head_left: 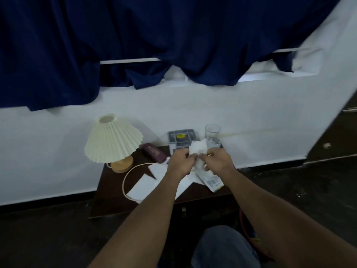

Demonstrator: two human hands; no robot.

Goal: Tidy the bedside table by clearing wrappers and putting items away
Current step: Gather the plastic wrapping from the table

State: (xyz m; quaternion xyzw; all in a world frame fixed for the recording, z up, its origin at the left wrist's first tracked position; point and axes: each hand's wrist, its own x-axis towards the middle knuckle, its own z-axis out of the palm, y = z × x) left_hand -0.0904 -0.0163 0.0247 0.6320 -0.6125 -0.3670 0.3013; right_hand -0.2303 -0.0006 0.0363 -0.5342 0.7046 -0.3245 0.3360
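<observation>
A crumpled white tissue (198, 149) is held above the dark bedside table (112, 196). My left hand (180, 163) grips its left side and my right hand (217, 161) pinches its right side. Under my hands lie flat white papers (144, 185) and a printed wrapper (212, 182). A maroon glasses case (153, 152) lies at the back of the table. A grey compartment tray (181, 137) stands behind the tissue, partly hidden by it.
A pleated cream lamp (113, 140) on a wooden base stands at the table's left, its cord (125, 180) looping across the top. A clear drinking glass (212, 132) sits at the back right. White wall and blue curtain rise behind.
</observation>
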